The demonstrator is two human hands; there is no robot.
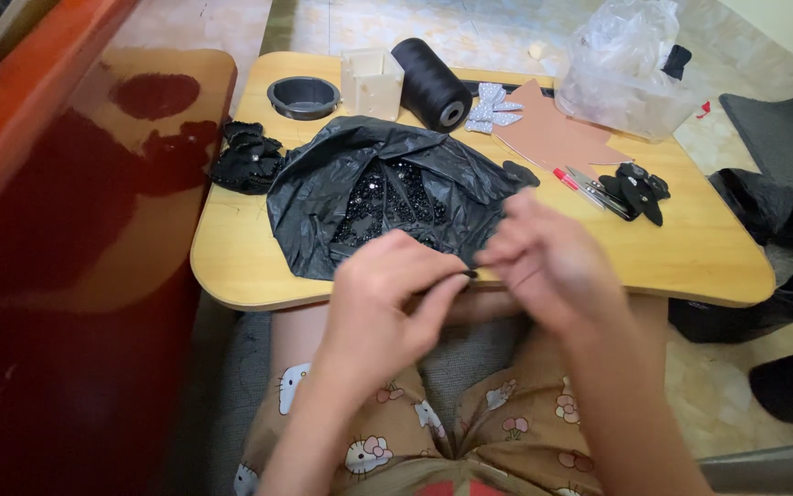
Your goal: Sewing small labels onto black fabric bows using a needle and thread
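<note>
My left hand (pixel 387 298) and my right hand (pixel 548 262) meet at the near edge of a small wooden lap table (pixel 700 248). Their fingertips pinch a tiny dark piece (pixel 472 272) between them; what it is I cannot tell. Just beyond them lies an open black plastic bag (pixel 323 184) holding several shiny black beads (pixel 387 197).
On the table: a black thread spool (pixel 430 83), a white box (pixel 372 83), a black round cup (pixel 304 96), black fabric pieces (pixel 248 158), a spotted grey bow (pixel 493 107), a brown sheet (pixel 553 136), pens (pixel 589 191), black bows (pixel 637 191), a clear bag (pixel 626 64). Red furniture (pixel 75 230) stands left.
</note>
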